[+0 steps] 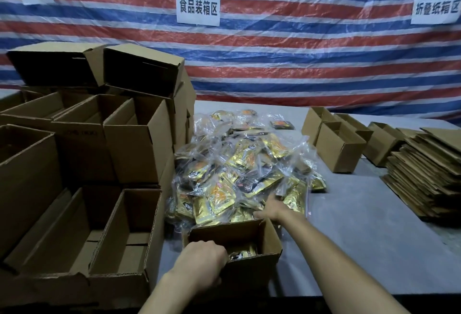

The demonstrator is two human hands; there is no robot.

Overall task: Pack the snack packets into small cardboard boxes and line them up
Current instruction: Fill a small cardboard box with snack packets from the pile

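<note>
A small open cardboard box stands at the near table edge with a gold and black snack packet inside it. My left hand reaches into the box from its near left side, its fingers curled down at the packet; the grip itself is hidden. Just beyond the box lies a big heap of gold and black snack packets in clear plastic. My right hand stretches over the box's far rim into the heap, its fingers among the packets.
Open empty cardboard boxes are stacked and lined up on the left. More small boxes and a pile of flat cardboard blanks sit on the right of the grey table. A striped tarp hangs behind.
</note>
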